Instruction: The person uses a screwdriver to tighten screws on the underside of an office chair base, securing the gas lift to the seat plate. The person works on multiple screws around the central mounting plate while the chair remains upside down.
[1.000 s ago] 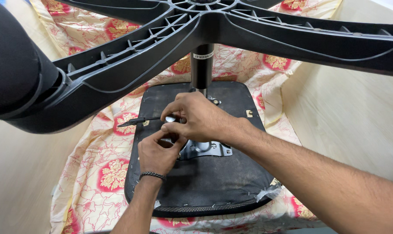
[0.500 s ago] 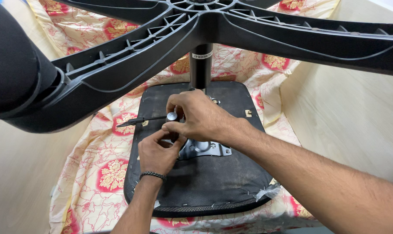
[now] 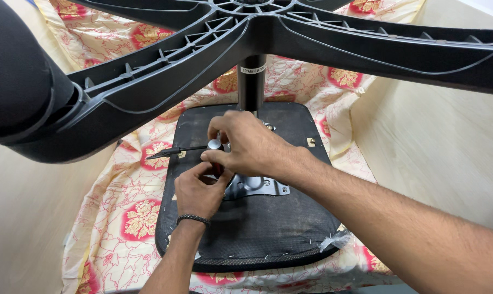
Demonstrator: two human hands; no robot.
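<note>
Gripping lever knob [image 3: 214, 144]: right hand [image 3: 252, 146] | left hand [image 3: 202, 188] fingers pinched at seat plate [image 3: 256, 186], steadying | chair upturned on floral sheet [image 3: 132, 212]

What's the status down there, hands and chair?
Left hand and right hand: both grip a tool at the metal plate. Chair seat upside down on floral cloth. Star base overhead, crowding view.

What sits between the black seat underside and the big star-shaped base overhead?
In the head view, a black column joins the star base to the seat underside; both hands work by its foot.
</note>
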